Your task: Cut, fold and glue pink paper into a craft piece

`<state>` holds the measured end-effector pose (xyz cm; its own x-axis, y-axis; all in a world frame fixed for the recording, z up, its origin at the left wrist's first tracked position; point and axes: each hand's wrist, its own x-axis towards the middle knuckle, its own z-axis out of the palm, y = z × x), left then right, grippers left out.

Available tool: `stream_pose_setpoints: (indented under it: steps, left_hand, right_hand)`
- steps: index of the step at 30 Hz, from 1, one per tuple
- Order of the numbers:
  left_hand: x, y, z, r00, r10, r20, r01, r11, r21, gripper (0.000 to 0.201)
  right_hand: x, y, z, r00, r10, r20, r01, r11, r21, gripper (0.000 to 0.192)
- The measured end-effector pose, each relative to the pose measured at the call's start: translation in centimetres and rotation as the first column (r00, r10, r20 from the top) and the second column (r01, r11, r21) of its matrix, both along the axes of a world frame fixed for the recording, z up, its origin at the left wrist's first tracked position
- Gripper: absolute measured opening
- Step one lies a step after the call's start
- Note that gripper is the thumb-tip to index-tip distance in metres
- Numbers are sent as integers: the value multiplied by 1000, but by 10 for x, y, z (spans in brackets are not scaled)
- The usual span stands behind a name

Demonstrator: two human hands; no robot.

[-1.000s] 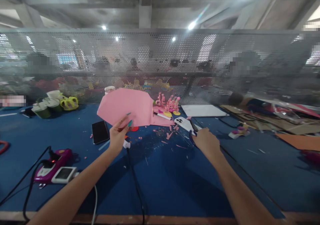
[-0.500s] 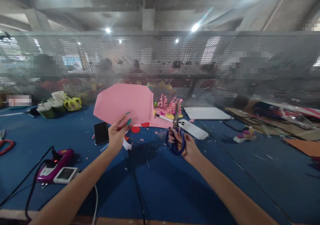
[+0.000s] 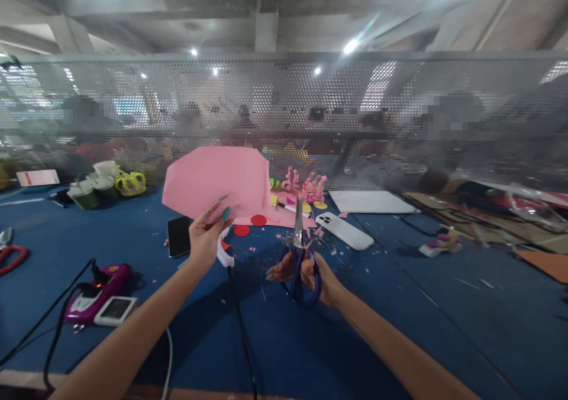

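A large pink sheet point(image 3: 217, 178) with angled corners is pinched by its lower edge in my left hand point(image 3: 206, 234), held up and tilted toward me. My right hand point(image 3: 322, 276) holds scissors point(image 3: 299, 228) with dark blue handles, blades pointing up and away from me, apart from the sheet. Its fingers are partly through and behind the handles. Two red discs point(image 3: 242, 230) lie just below the sheet. Near my left hand is a white glue gun point(image 3: 225, 253), partly hidden, its black cord running toward me. Small pink scraps point(image 3: 318, 232) lie past the scissors.
A black phone point(image 3: 178, 237) and a purple power strip point(image 3: 100, 293) with cords lie to the left, beyond them red-handled scissors point(image 3: 13, 258). A white phone point(image 3: 345, 230), a white board point(image 3: 373, 202) and pink craft pieces point(image 3: 314, 187) are toward the back. A perforated metal screen point(image 3: 284, 92) borders the table.
My right hand has lowered the scissors and shifted them slightly left, its fingers spreading out past the handles. My left hand and the pink sheet have moved slightly left.
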<state>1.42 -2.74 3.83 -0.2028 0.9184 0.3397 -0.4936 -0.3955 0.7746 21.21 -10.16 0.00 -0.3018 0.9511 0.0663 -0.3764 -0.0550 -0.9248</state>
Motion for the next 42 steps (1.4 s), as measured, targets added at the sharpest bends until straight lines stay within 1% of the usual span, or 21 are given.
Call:
stream_pose_setpoints:
  steps: [2, 5, 7, 9, 11, 13, 14, 17, 19, 21, 24, 29, 32, 36, 39, 42]
  left_hand:
    - [0, -1, 2, 1000, -9, 22, 9, 1000, 10, 32]
    - [-1, -2, 4, 999, -13, 29, 12, 1000, 10, 31]
    - [-1, -1, 4, 1000, -3, 16, 3, 1000, 2, 31]
    - [-1, -1, 4, 1000, 8, 8, -8, 1000, -3, 31]
    - [0, -1, 4, 1000, 7, 9, -7, 1000, -2, 31]
    - [0, -2, 6, 1000, -10, 19, 9, 1000, 10, 32]
    - [1, -2, 6, 999, -21, 25, 21, 1000, 18, 32]
    - [3, -4, 7, 998, -48, 38, 47, 999, 25, 33]
    - [4, -5, 8, 998, -56, 37, 56, 998, 12, 33]
    - [6, -6, 8, 998, -56, 39, 56, 998, -4, 31]
    - [7, -6, 8, 998, -46, 51, 47, 999, -20, 31]
    - [1, -4, 11, 998, -18, 57, 18, 1000, 2, 34]
    - [0, -3, 12, 999, 0, 40, 0, 1000, 1, 34]
    - [5, -8, 7, 999, -28, 20, 28, 999, -15, 32]
    - [11, -13, 2, 998, -65, -4, 65, 998, -20, 31]
    - [15, -17, -1, 997, -71, -15, 70, 997, -39, 30]
  right_hand:
    - [-2, -2, 4, 1000, -11, 25, 11, 1000, 17, 45]
    - [-5, -3, 3, 999, -44, -2, 44, 995, 90, 64]
    - [-7, -4, 3, 998, -64, 4, 63, 991, 122, 69]
    - [-9, -5, 5, 996, -86, 28, 82, 991, 109, 61]
    - [-11, -5, 10, 993, -116, 23, 115, 991, 64, 52]
    - [-13, -5, 14, 991, -135, 21, 135, 991, 17, 50]
    - [-13, -5, 15, 989, -140, 45, 141, 990, -2, 49]
    - [-14, -6, 15, 961, -165, 220, 171, 985, -5, 49]
    - [-15, -7, 15, 917, -199, 345, 198, 979, 39, 48]
    - [-16, -7, 15, 887, -226, 404, 206, 974, 91, 48]
    - [-17, -8, 15, 880, -243, 409, 213, 970, 119, 47]
    - [-17, -13, 16, 872, -230, 432, 223, 973, 66, 48]
    - [-17, -15, 17, 872, -227, 433, 222, 973, 61, 48]
    - [-15, -13, 14, 866, -242, 437, 226, 970, 88, 46]
    - [-13, -11, 10, 855, -282, 435, 253, 959, 125, 47]
    - [-12, -10, 9, 858, -298, 419, 270, 955, 126, 48]
